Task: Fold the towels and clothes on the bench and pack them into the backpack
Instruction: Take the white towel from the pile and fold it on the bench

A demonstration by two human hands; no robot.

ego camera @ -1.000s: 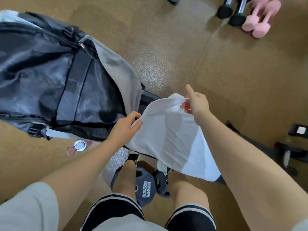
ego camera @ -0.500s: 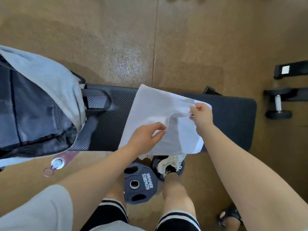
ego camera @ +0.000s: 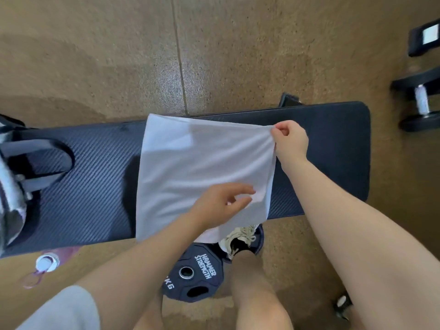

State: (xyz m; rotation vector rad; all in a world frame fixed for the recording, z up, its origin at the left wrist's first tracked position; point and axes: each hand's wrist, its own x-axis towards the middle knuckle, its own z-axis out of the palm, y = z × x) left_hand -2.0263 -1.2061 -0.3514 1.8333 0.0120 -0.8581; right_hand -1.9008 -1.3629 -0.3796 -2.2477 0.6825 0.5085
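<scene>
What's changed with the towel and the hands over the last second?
The white towel, held up in the air beside the backpack a second ago, now lies spread flat across the bench. The left hand has let go and hovers open over the near edge. The right hand still pinches the far right corner. The weight plate stays on the floor.

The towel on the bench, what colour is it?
White, plain, seen in the head view: the towel.

Likely a gym, padded bench (ego camera: 333, 144), weight plate (ego camera: 190, 272), dumbbell (ego camera: 421, 103)
</scene>
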